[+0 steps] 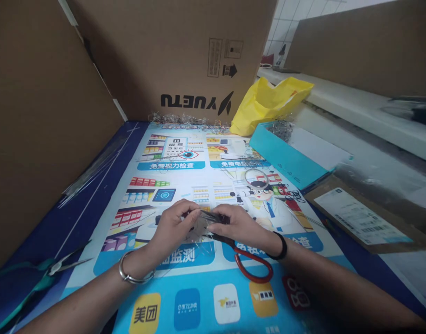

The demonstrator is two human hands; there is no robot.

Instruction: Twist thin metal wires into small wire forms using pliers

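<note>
My left hand [173, 226] and my right hand [238, 225] meet over a printed poster [199, 185] that covers the table. Both pinch a small bundle of thin clear strands [205, 218] between their fingertips. The left wrist wears a silver bangle, the right a black band. Red-handled pliers [251, 264] lie under my right hand, handles pointing toward me; whether the hand grips them I cannot tell. More loose strands lie on the poster just below the hands.
Teal-handled pliers [49, 271] lie at the near left. Large cardboard boxes [185, 55] wall the left and back. A yellow plastic bag [268, 104], a teal box [285, 155], a clear ring [256, 178] and a labelled parcel [362, 218] sit to the right. Clear strips [91, 169] lie at left.
</note>
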